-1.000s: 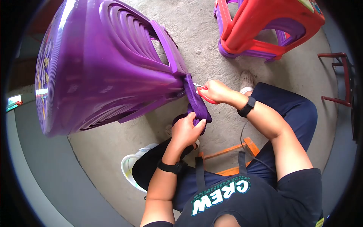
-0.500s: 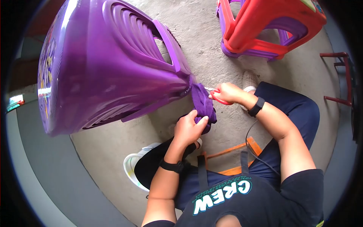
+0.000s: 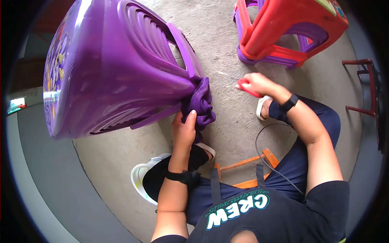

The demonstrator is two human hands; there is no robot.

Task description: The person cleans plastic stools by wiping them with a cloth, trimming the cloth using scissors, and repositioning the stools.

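Note:
My left hand (image 3: 184, 130) grips a bunched purple cloth (image 3: 199, 106), its thumb on top and its other fingers mostly hidden. The cloth lies against the lower right corner of a large purple plastic stool (image 3: 133, 77), which is tipped on its side. To the right, apart from cloth and stool, my right hand (image 3: 259, 86) is closed on the red handles of scissors (image 3: 248, 88). Their thin blades point left over the floor and look blurred.
A red and purple stool stack (image 3: 279, 40) stands at the upper right. A dark red metal frame (image 3: 370, 87) is at the far right. Beside my leg is a white bucket (image 3: 139, 178). An orange wooden frame (image 3: 243, 163) lies low, with a grey cable near it.
My right hand has drawn the scissors away from the cloth, to the right and up. My left hand has moved left with the cloth, which is now more bunched against the stool's corner.

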